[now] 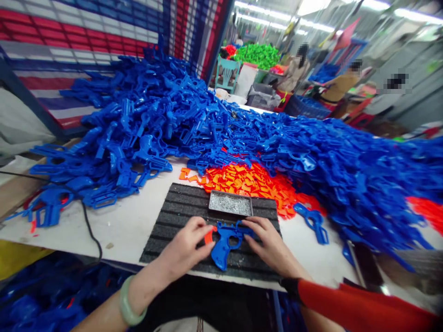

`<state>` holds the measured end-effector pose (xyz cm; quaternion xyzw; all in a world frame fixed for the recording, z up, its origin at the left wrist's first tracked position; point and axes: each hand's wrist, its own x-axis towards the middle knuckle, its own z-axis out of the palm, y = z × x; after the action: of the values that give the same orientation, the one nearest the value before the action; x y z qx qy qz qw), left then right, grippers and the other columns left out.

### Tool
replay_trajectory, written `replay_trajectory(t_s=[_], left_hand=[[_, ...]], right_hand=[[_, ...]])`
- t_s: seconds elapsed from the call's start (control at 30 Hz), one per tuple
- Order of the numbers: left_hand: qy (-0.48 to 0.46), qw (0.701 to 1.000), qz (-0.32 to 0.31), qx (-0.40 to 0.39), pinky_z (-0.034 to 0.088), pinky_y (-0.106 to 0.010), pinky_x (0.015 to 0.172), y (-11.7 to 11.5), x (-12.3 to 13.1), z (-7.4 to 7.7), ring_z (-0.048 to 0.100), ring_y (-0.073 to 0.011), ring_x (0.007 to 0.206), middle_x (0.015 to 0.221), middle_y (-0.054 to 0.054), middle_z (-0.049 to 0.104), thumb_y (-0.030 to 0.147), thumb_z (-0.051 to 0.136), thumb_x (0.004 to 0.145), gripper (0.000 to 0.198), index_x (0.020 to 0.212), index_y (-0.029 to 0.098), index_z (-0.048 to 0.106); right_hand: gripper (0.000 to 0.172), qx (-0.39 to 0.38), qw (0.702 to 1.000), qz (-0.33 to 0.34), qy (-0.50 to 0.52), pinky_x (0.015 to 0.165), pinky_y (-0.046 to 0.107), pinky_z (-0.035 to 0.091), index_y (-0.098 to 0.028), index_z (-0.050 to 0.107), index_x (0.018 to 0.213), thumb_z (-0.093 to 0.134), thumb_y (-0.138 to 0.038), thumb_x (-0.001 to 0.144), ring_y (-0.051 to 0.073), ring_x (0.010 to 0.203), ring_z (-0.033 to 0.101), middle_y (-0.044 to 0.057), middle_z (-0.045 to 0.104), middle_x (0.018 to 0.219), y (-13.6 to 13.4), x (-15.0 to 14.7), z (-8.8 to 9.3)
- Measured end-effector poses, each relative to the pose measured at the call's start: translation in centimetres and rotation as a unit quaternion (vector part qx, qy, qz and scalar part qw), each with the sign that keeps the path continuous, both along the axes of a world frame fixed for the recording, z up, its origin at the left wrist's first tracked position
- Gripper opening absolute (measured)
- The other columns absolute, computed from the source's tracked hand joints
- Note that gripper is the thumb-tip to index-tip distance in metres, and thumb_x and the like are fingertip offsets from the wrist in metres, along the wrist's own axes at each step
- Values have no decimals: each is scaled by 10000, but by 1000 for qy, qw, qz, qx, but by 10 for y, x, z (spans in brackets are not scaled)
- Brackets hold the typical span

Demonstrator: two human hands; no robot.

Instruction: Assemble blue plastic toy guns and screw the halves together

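A blue plastic toy gun half (223, 246) lies on a dark ridged mat (162, 230) in front of me. My left hand (194, 240), with a pale green bangle on its wrist, pinches a small orange plastic piece (208, 236) beside the gun's rear end. On the other side, my right hand (265, 237) has its fingers on the barrel end of the toy gun half, holding it against the mat. Just beyond both hands, a shallow metal tray (231, 213) of tiny silvery parts rests on the mat.
Blue toy gun parts (166, 106) are heaped at the left, back and right. Behind the tray spreads a pile of orange pieces (242, 177). A black cable (86, 221) crosses the table's left side. A red tool-like object (346, 299) juts in at lower right. People sit farther back.
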<state>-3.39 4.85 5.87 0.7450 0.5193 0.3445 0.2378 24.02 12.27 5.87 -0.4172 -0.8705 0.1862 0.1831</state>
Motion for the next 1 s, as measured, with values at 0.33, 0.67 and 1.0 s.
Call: replay_trajectory(t_s=[0.33, 0.67, 1.0], left_hand=[[-14, 993, -104, -48, 476, -266, 976, 6, 50, 3, 580, -155, 1049, 1171, -48, 543, 187, 602, 880, 312, 1189, 220, 574], [87, 992, -60, 62, 476, -408, 954, 6, 59, -9, 534, -237, 1076, 1163, -80, 613, 197, 581, 908, 188, 1095, 180, 595], [95, 993, -31, 64, 469, -389, 876, 18, 63, -21, 516, -212, 955, 1067, -50, 653, 258, 612, 907, 147, 1036, 211, 663]], right_hand=[[188, -20, 994, 40, 102, 765, 315, 538, -245, 672, 1062, 564, -327, 931, 180, 848, 674, 43, 729, 923, -23, -7, -9], [150, 25, 996, -9, 84, 752, 365, 508, -236, 676, 994, 545, -281, 936, 202, 845, 623, 58, 686, 890, -23, -8, -27], [118, -6, 995, -33, 94, 810, 383, 500, -227, 663, 984, 569, -260, 921, 212, 902, 590, 62, 660, 929, -14, -14, -34]])
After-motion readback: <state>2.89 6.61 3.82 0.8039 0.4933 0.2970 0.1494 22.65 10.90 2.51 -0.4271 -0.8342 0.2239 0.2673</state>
